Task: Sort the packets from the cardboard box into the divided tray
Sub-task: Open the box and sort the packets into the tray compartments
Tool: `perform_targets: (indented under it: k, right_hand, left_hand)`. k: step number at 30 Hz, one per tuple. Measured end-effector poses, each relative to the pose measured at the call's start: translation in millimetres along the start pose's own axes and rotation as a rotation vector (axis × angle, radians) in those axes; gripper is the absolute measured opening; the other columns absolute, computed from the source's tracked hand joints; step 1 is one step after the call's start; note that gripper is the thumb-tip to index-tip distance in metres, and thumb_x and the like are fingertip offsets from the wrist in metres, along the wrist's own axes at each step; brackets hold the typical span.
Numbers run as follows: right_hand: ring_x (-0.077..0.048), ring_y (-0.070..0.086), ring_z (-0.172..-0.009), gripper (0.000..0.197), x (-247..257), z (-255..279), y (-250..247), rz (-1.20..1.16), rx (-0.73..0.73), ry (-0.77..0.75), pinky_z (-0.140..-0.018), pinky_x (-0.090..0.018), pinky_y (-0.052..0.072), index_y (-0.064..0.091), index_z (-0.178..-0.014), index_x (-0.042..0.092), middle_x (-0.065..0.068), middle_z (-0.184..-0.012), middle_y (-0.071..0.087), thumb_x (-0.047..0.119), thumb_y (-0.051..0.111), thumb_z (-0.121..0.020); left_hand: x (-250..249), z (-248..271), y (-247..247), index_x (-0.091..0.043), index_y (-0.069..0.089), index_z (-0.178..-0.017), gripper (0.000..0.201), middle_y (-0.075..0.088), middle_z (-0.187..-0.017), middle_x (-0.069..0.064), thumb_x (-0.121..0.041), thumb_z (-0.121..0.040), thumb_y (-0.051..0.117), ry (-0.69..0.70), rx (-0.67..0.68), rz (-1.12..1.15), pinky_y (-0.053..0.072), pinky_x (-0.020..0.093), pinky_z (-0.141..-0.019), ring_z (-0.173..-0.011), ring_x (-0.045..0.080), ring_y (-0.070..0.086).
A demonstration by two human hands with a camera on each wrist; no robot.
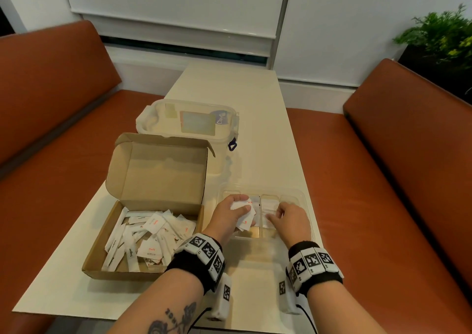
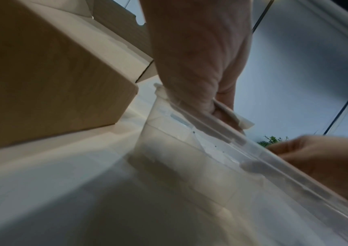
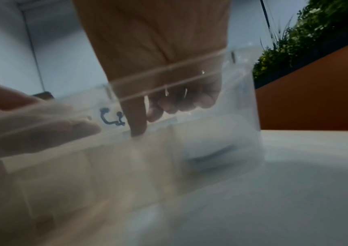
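Note:
The open cardboard box (image 1: 102, 247) on the left holds several white packets (image 1: 148, 241), some printed Salt or Sugar. To its right stands the clear divided tray (image 1: 304, 198). My left hand (image 1: 237, 212) grips a bunch of red-printed packets (image 1: 244, 215) over the tray's left compartment; the left wrist view shows the left hand (image 2: 221, 108) with a packet edge (image 2: 244, 122) sticking out. My right hand (image 1: 274, 215) reaches into the middle compartment. There the right hand (image 3: 145, 119) has index finger and thumb pointing down together onto the white packets, apparently pinching one, its other fingers curled.
A lidded clear plastic container (image 1: 189, 122) stands behind the box on the narrow cream table (image 1: 255, 99). Orange bench seats (image 1: 383, 180) flank the table. A potted plant (image 1: 441, 35) is at the far right.

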State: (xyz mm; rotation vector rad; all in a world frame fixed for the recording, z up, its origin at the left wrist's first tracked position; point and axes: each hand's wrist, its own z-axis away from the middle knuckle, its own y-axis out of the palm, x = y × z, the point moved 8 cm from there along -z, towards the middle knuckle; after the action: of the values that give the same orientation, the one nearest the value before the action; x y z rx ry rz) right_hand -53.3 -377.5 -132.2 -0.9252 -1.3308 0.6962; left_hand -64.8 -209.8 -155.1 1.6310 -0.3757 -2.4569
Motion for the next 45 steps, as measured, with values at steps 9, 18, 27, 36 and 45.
perform_targets:
  k: [9, 18, 27, 36, 45]
  right_hand:
    - [0.000, 0.046, -0.074, 0.042, 51.6, 4.8, 10.5, -0.312, 0.281, -0.179, -0.074, -0.020, 0.039, 0.061, -0.120, 0.032, 0.003, -0.099, 0.054, 0.023, 0.070, -0.080]
    - [-0.001, 0.046, -0.080, 0.033, 62.4, 3.9, 9.6, -0.228, 0.342, -0.275, -0.071, -0.011, 0.036, 0.068, -0.111, 0.029, 0.005, -0.107, 0.052, 0.018, 0.071, -0.079]
    - [-0.008, 0.043, -0.090, 0.056, 73.0, 2.4, 16.4, 0.120, 0.494, -0.458, -0.082, -0.021, 0.038, 0.051, -0.130, 0.042, 0.002, -0.121, 0.045, 0.020, 0.070, -0.081]
    - [-0.016, 0.062, -0.084, 0.042, 69.0, 0.8, 0.5, -0.017, 0.266, -0.380, -0.078, -0.029, 0.050, 0.054, -0.111, 0.029, 0.006, -0.107, 0.066, 0.025, 0.073, -0.075]
    - [-0.023, 0.062, -0.075, 0.016, 54.5, -2.8, 1.7, -0.307, 0.272, -0.208, -0.068, -0.033, 0.048, 0.070, -0.087, 0.011, -0.006, -0.078, 0.069, 0.024, 0.060, -0.088]
  left_hand:
    - [-0.6, 1.3, 8.7, -0.008, 0.058, -0.121, 0.032, 0.062, -0.111, 0.019, -0.024, -0.094, 0.053, -0.105, 0.065, 0.085, 0.052, 0.032, -0.066, -0.085, 0.028, 0.062]
    - [0.1, 1.5, 8.0, -0.023, 0.040, -0.141, 0.072, 0.048, -0.119, 0.002, 0.012, -0.078, 0.051, -0.079, 0.140, -0.176, 0.052, 0.029, -0.068, -0.100, 0.026, 0.059]
    - [0.8, -0.7, 6.4, -0.032, 0.016, -0.149, 0.094, 0.046, -0.125, 0.007, 0.016, -0.076, 0.049, -0.090, 0.120, -0.189, 0.052, 0.031, -0.071, -0.102, 0.025, 0.059]
    - [-4.5, 3.8, 14.5, -0.032, 0.062, -0.110, 0.066, 0.056, -0.117, 0.011, 0.021, -0.077, 0.039, -0.092, 0.175, 0.008, 0.058, 0.035, -0.073, -0.097, 0.027, 0.062]
    - [-3.6, 6.3, 13.8, -0.010, 0.053, -0.125, 0.047, 0.052, -0.128, 0.024, 0.013, -0.084, 0.055, -0.068, 0.170, 0.002, 0.055, 0.042, -0.088, -0.109, 0.035, 0.058]
